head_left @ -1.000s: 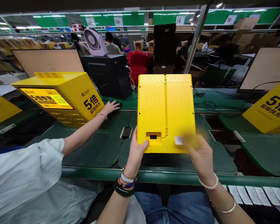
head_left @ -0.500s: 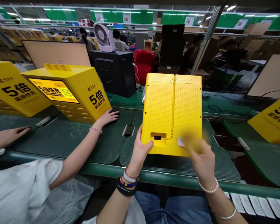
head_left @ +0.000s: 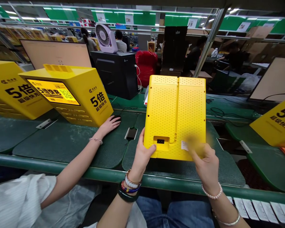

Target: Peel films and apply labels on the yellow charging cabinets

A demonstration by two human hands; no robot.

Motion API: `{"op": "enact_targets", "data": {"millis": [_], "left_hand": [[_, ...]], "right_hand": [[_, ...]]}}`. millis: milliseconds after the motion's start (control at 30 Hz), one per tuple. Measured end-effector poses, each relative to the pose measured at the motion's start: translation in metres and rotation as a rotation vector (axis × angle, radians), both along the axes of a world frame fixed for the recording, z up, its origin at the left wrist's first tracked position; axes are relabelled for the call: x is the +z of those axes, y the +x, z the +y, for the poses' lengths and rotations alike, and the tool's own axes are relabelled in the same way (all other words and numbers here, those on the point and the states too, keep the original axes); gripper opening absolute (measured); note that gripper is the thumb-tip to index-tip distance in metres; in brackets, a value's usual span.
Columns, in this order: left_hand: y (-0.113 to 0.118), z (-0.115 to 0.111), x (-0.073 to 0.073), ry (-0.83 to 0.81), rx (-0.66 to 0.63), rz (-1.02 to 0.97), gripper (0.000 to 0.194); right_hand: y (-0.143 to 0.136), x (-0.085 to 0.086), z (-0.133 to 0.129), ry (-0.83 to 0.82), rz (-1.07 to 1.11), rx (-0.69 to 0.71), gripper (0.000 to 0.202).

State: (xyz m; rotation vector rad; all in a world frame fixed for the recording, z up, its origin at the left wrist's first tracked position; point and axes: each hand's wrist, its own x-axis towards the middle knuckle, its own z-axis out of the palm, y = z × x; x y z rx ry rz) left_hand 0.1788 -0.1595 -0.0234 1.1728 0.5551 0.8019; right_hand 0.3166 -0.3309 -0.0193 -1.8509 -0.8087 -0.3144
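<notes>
A yellow perforated box (head_left: 163,110) is tilted up in front of me, its panel with a black socket (head_left: 160,141) facing me. My left hand (head_left: 143,148) grips its lower left corner, thumb on the panel. At the lower right corner is my right hand (head_left: 206,161), fingers closed. Its fingertips and the patch beside them are smeared, so I cannot make out what it holds there. A small white label (head_left: 184,145) shows just left of that hand.
A co-worker's hand (head_left: 110,124) lies beside a yellow box with a lit screen (head_left: 54,91) on the left. Another yellow box (head_left: 275,123) stands right. Behind are a black case (head_left: 116,76) and a fan (head_left: 106,38). White labels (head_left: 254,209) line the front edge at right.
The box in my hands has barely shifted. At the far left, a co-worker's second hand has gone out of view, and the yellow box there sits slightly farther right.
</notes>
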Motion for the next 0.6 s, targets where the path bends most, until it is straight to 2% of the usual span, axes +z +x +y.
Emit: {"op": "enact_targets", "data": {"millis": [300, 400, 433, 500, 567, 600], "left_hand": [[0.0, -0.001, -0.001, 0.008, 0.016, 0.025, 0.088], [0.0, -0.002, 0.003, 0.001, 0.003, 0.018, 0.088], [-0.001, -0.002, 0.005, 0.001, 0.004, 0.021, 0.088], [-0.001, -0.001, 0.006, -0.002, 0.016, 0.029, 0.087], [-0.001, -0.001, 0.006, -0.021, 0.012, 0.038, 0.089], [0.0, -0.001, 0.005, -0.031, 0.014, 0.038, 0.091]], "right_hand": [[0.001, 0.0, 0.003, -0.045, -0.138, 0.023, 0.029], [0.002, 0.009, 0.002, -0.139, -0.365, 0.018, 0.022], [0.005, 0.012, -0.002, -0.203, -0.479, -0.015, 0.02], [0.016, 0.015, -0.016, -0.359, -0.667, -0.167, 0.018], [0.035, 0.011, -0.037, -0.475, -0.653, -0.327, 0.021], [0.047, 0.004, -0.048, -0.497, -0.554, -0.338, 0.023]]}}
